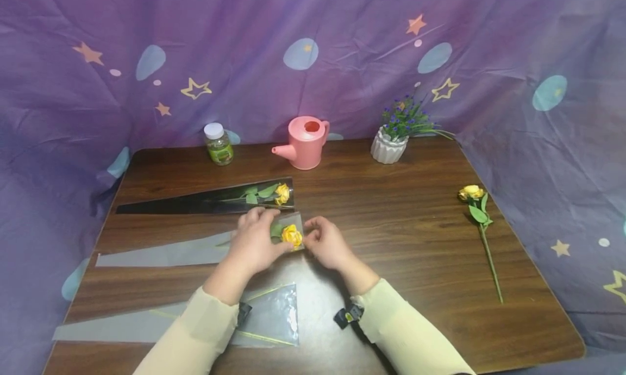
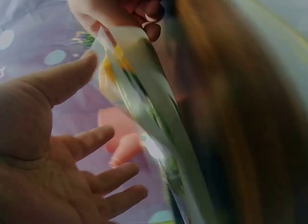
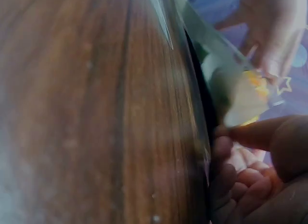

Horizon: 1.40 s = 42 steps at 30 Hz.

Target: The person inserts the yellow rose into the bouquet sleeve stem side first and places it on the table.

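A clear, tapered plastic flower sleeve (image 1: pixel 166 251) lies on the table with a yellow rose (image 1: pixel 292 236) inside, the bloom at its wide end. My left hand (image 1: pixel 254 242) spans the sleeve just left of the bloom. In the left wrist view its fingers (image 2: pixel 115 178) are spread and fairly straight, with the thumb tip at the sleeve's edge. My right hand (image 1: pixel 330 244) is at the wide end, its thumb and forefinger pinching the sleeve's edge in the right wrist view. Its other fingers (image 3: pixel 255 183) are curled.
Behind lies a dark-backed sleeve (image 1: pixel 195 202) with another yellow rose (image 1: pixel 282 194); in front, a clear flat sleeve (image 1: pixel 112 326). A loose yellow rose (image 1: pixel 481 228) is at the right. Along the back stand a jar (image 1: pixel 219 145), a pink watering can (image 1: pixel 307 147) and a potted plant (image 1: pixel 389 145).
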### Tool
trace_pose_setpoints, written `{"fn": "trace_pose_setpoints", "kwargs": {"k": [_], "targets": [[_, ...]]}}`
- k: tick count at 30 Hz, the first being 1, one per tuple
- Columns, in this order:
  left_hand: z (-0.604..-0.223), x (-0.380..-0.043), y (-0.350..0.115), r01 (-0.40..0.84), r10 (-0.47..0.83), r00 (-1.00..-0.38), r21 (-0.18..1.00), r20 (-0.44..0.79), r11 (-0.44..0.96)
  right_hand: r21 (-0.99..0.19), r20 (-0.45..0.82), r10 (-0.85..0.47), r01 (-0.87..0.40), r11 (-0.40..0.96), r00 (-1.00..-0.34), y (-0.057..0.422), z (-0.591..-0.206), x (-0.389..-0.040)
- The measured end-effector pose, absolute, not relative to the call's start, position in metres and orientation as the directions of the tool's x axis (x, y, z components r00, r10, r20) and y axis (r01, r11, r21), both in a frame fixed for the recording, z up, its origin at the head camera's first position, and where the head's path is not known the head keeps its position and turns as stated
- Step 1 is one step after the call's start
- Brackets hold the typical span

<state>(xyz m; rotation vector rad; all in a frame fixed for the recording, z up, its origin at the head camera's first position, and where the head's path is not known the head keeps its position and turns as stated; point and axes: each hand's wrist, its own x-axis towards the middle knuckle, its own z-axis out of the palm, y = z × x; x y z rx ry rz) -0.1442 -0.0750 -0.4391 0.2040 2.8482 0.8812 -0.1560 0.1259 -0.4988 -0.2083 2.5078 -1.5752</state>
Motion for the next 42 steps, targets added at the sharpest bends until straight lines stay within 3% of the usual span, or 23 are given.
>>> {"fn": "trace_pose_setpoints", "kwargs": {"k": [5,12,27,37,42], "targets": [[-0.450,-0.145,-0.084,0.064,0.210,-0.956,0.555,-0.203,0.829,-0.846,-0.063,-0.224,-0.066,0.529,-0.973,0.124,-0.497,-0.155],[-0.459,-0.149,-0.092,0.083,0.237,-0.945,0.537,-0.226,0.839,-0.908,-0.035,-0.304,-0.097,0.408,-0.952,0.119,-0.494,-0.148],[-0.466,-0.155,-0.104,0.099,0.262,-0.932,0.520,-0.251,0.849,-0.900,-0.069,-0.351,-0.093,0.425,-0.934,0.118,-0.500,-0.146],[-0.453,-0.144,-0.107,0.063,0.197,-0.951,0.477,-0.236,0.877,-0.926,-0.073,-0.364,-0.073,0.371,-0.929,0.131,-0.498,-0.141],[-0.432,-0.112,-0.102,0.201,0.310,-0.937,0.480,-0.158,0.854,-0.932,-0.076,-0.351,-0.059,0.357,-0.933,0.153,-0.498,-0.136]]}}
